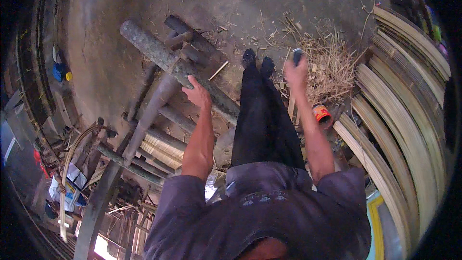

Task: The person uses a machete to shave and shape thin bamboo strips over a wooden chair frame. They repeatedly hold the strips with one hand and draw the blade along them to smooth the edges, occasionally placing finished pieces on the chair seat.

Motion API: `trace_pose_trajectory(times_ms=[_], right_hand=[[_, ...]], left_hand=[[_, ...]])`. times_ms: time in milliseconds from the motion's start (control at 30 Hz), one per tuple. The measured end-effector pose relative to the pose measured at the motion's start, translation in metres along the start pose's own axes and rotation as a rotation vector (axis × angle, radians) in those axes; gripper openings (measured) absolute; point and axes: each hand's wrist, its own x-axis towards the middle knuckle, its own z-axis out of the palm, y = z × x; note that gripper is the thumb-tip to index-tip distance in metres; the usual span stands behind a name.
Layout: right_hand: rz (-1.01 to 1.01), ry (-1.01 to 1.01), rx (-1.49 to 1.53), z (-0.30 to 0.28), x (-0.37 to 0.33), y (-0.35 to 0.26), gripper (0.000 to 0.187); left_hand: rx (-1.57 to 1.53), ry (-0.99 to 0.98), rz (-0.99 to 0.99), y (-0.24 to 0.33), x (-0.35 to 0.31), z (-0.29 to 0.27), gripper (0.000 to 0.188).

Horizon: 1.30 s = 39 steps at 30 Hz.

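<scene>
A thick grey log [149, 43] slants from the upper left down towards my legs, raised on a frame of other timbers. At its near side is my left hand [197, 95], thumb and fingers apart, touching or just beside the bark, with nothing visible in it. My right hand [296, 74] is closed around a small dark object with a pale, shiny end [298, 56]; its kind is unclear. Beyond and to the right of that hand lies a heap of wood shavings and thin strips [329, 70]. An orange-red can [321, 113] with a dark opening is beside my right forearm.
Long bundles of pale split strips [399, 115] curve along the right side. Several logs and poles [154, 94] form a frame at the left. Another person [72, 185] is at the lower left. A blue and yellow object [60, 71] is at the far left.
</scene>
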Motion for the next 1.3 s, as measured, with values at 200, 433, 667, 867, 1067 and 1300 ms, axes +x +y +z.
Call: trace_pose_trajectory(times_ms=[200,433,667,867,1067,1300], right_hand=[[-0.200,0.014,-0.250,0.078,-0.117,0.025,0.056],[-0.149,0.072,0.031,0.007,0.008,0.014,0.044],[-0.151,-0.499,-0.539,0.078,-0.117,0.029,0.068],[0.096,0.001,-0.010,0.021,0.011,0.012,0.045],[-0.124,-0.206,-0.206,0.085,-0.105,0.034,0.049],[0.066,0.038,-0.039,0.020,0.008,0.015,0.037]], left_hand=[[-0.003,-0.041,-0.049,-0.002,0.001,0.000,0.081],[-0.008,-0.024,-0.008,-0.003,0.002,0.002,0.080],[0.018,-0.055,-0.027,-0.001,0.002,-0.002,0.076],[-0.054,-0.057,0.002,0.000,0.000,-0.004,0.074],[0.046,-0.027,-0.016,-0.002,0.003,-0.001,0.075],[-0.019,-0.064,-0.014,-0.005,0.005,0.002,0.084]])
